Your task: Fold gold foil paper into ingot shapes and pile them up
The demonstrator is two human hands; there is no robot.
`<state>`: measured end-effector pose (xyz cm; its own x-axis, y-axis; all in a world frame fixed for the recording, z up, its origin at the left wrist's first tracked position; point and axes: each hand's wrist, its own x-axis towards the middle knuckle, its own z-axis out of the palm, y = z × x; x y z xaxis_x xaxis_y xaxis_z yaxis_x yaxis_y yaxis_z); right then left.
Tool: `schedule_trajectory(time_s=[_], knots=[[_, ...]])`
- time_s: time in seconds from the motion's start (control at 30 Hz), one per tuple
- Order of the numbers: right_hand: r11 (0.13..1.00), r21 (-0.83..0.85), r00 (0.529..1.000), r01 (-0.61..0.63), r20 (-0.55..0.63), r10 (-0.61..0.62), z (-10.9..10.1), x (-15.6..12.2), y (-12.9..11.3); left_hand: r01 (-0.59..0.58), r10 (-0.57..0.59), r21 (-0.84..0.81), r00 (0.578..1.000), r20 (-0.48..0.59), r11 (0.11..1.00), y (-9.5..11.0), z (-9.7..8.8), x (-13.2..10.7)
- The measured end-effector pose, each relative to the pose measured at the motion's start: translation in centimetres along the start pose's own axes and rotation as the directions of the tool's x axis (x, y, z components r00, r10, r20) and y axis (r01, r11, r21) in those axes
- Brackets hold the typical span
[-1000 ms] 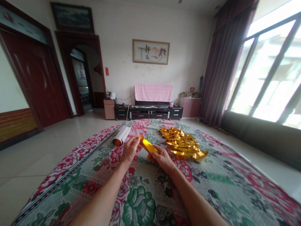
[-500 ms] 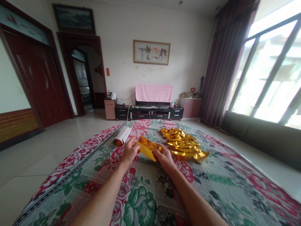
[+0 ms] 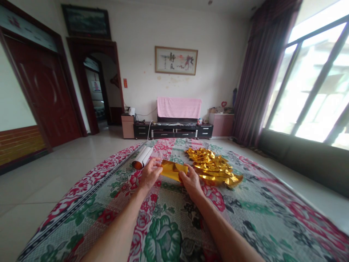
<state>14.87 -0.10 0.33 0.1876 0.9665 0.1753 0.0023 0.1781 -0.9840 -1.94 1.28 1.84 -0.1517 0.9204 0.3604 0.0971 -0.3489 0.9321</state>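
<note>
A shiny gold foil paper (image 3: pixel 172 170) is stretched between my two hands above the patterned cloth. My left hand (image 3: pixel 149 174) pinches its left end between thumb and fingers. At the other end, my right hand (image 3: pixel 191 179) grips the paper with thumb on the near side. Just beyond my right hand lies a pile of folded gold foil pieces (image 3: pixel 215 166), pointed at their ends and overlapping each other. Left of my left hand rests a roll (image 3: pixel 143 157), white outside with orange-brown showing in its open end.
A flowered cloth (image 3: pixel 163 236) in red, green and grey covers the surface before me. Behind it stands a low black cabinet (image 3: pixel 174 134), with a pink cloth (image 3: pixel 179 108) draped over something on top. A purple curtain (image 3: pixel 253 80) hangs by the window at right.
The gold foil paper has turned from a slanted, partly folded-looking strip to a flatter, more level one. Both hands keep their hold, having shifted only slightly. The pile and roll stay put.
</note>
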Motion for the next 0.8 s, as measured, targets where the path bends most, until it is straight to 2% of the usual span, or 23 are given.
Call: schedule_trajectory(time_s=[0.1,0.17,0.23,0.3,0.37,0.47,0.63,0.8], knots=[[0.999,-0.041,1.000,0.020,-0.021,-0.021,0.1,0.1,0.2,-0.188,0.213,0.186,0.969,-0.124,0.964,0.4,-1.0,0.3],[0.998,-0.054,0.999,0.029,-0.024,-0.030,0.1,0.1,0.2,-0.226,0.259,0.245,0.959,-0.113,0.943,0.4,-1.3,0.3],[0.999,-0.045,0.999,0.030,-0.022,-0.031,0.1,0.1,0.2,-0.177,0.188,0.237,0.982,-0.025,0.955,0.2,-1.4,0.2],[0.999,-0.031,0.999,0.030,-0.030,-0.031,0.1,0.0,0.1,-0.056,0.039,0.151,0.993,0.113,0.987,0.0,-1.4,0.1],[0.999,-0.028,0.998,0.034,-0.043,-0.035,0.1,0.0,0.1,0.075,-0.077,0.015,0.974,0.211,0.997,-0.3,-1.4,-0.1],[0.999,-0.011,0.998,0.031,-0.051,-0.032,0.2,0.0,0.1,0.202,-0.155,-0.129,0.939,0.308,0.971,-0.5,-1.3,-0.2],[1.000,0.030,0.998,0.005,-0.057,-0.003,0.4,-0.1,-0.3,0.289,-0.188,-0.242,0.911,0.367,0.926,-0.8,-1.0,-0.2],[1.000,0.020,0.999,0.000,-0.040,0.000,0.4,-0.3,-0.5,0.307,-0.202,-0.252,0.907,0.368,0.918,-0.9,-1.0,0.2]])
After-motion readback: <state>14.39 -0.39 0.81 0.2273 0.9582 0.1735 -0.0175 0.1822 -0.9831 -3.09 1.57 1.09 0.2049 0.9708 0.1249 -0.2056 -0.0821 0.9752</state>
